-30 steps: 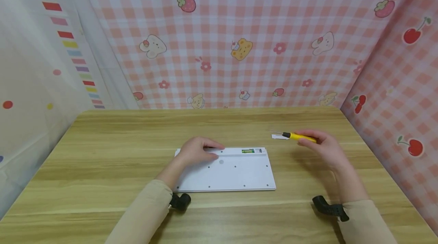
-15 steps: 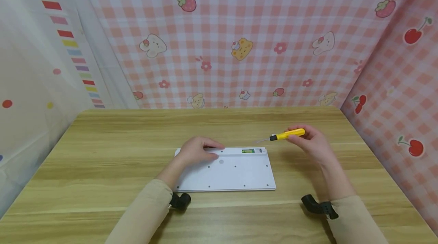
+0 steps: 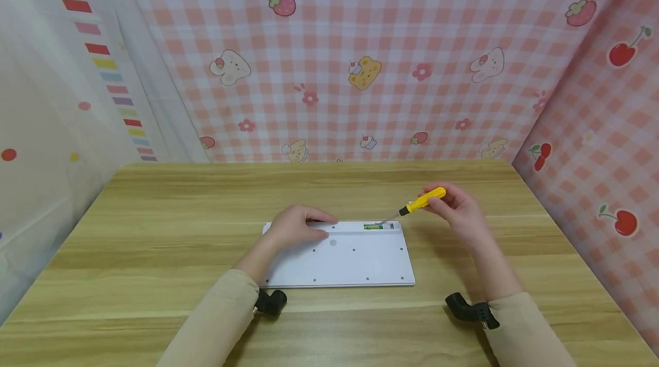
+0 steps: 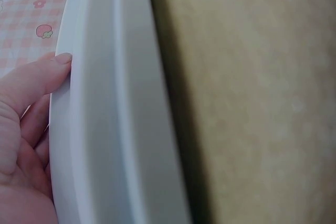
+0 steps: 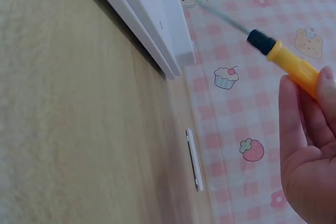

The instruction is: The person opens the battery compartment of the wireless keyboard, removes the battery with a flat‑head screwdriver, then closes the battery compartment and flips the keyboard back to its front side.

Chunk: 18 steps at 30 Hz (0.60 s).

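Note:
A white keyboard lies face down on the table, small screws dotted over its underside. In the slot along its raised far edge sits a green battery. My left hand grips that raised edge left of the slot; in the left wrist view the thumb presses against the white side. My right hand holds a screwdriver by its yellow handle, shaft slanting down to the left. Its tip is at the battery slot; whether it touches cannot be told. The right wrist view shows the handle pinched between thumb and fingers.
A small white battery cover lies on the wooden table beyond the keyboard's right end, mostly hidden behind the right hand in the head view. A pink checked cloth hangs behind the table's far edge.
My right hand has moved left with the screwdriver, whose shaft has tilted down so the tip now reaches the battery slot. The left hand and keyboard have stayed in place.

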Tool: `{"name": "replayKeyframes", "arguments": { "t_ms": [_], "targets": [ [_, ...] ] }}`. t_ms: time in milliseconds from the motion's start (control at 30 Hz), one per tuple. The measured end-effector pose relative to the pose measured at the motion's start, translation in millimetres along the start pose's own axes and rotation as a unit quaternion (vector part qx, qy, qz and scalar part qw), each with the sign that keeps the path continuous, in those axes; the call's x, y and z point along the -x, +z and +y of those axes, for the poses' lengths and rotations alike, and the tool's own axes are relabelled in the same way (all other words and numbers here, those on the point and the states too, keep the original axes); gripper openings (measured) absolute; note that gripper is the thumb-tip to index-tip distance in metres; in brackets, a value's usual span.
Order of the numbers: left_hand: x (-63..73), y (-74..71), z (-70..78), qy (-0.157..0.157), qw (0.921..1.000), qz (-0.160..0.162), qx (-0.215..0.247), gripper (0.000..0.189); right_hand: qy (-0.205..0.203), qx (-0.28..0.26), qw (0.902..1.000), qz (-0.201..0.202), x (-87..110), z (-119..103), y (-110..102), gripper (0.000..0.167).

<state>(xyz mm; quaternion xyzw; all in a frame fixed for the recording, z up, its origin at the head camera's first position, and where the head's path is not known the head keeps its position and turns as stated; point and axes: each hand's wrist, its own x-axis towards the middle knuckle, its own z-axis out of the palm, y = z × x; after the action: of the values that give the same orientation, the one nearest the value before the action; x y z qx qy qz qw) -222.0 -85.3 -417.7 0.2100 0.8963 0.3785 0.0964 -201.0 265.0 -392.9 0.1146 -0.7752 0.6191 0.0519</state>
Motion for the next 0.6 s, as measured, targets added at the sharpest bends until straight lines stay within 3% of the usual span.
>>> {"name": "replayKeyframes", "arguments": {
  "t_ms": [167,600],
  "targets": [
    [-0.4,-0.3,0.3,0.0,1.0,-0.001,-0.003,0.028,-0.009,0.044,0.999,-0.006,1.3,-1.4,0.1,0.029],
    [-0.6,0.0,-1.1,0.01,0.9999,-0.002,0.001,0.028,-0.022,0.083,0.9961,-0.024,-1.3,-10.4,3.3,0.026]
  ]
}}
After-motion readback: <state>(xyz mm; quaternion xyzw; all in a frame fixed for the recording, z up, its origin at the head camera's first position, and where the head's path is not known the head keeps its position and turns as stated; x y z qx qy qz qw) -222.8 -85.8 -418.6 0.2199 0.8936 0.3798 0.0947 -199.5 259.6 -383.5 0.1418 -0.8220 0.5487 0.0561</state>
